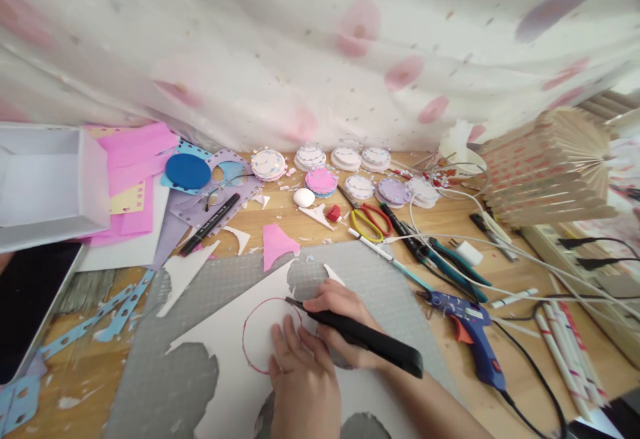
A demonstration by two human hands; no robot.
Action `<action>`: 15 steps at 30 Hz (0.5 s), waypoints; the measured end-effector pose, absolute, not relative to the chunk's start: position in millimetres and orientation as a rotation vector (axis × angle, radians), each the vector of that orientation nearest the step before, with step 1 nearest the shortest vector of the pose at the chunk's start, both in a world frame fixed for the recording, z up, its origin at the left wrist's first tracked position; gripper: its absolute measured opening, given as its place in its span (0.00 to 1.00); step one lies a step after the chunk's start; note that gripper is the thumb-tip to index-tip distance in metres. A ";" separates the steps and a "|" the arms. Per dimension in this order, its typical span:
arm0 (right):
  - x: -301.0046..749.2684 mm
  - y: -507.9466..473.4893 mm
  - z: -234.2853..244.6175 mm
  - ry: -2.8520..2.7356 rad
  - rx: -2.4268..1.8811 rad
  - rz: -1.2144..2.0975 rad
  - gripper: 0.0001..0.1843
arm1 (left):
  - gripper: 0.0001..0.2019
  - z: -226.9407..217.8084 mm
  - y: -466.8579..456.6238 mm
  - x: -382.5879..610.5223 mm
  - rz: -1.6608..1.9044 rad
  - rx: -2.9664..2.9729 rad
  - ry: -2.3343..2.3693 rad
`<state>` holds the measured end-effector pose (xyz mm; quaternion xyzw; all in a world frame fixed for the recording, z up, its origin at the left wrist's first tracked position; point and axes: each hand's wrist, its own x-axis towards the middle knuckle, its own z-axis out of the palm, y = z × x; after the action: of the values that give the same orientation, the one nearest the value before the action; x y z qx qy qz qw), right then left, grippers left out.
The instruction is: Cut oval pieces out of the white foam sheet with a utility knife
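Note:
A white sheet of paper [233, 322] with several round cut-outs lies on a grey cutting mat [155, 352]. A circle outlined in red [243, 339] is drawn on the sheet. My left hand [306, 379] rests flat on the paper, its fingers spread over the circle's lower right part. In my right hand [345, 316] is a black utility knife [370, 340], gripped near its front end. Its tip touches or nearly touches the circle's upper edge; whether it has cut in, I cannot tell.
Stacks of paper discs [321, 182], scissors [367, 218] and a marker [210, 224] lie beyond the mat. A blue glue gun [470, 332], pliers [457, 269] and white cables are at right. A white box [50, 186] and phone [35, 306] sit at left.

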<state>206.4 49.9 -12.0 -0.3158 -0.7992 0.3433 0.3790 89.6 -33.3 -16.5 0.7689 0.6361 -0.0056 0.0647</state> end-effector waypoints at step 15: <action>211.2 43.7 -10.0 -1.839 -0.825 0.848 0.08 | 0.20 -20.3 -33.8 98.9 -0.254 2.373 2.124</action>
<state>211.2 43.7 -10.0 -0.3352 -0.7468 0.3445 0.4597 98.9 -33.8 -20.3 0.7425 0.6646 -0.0795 -0.0269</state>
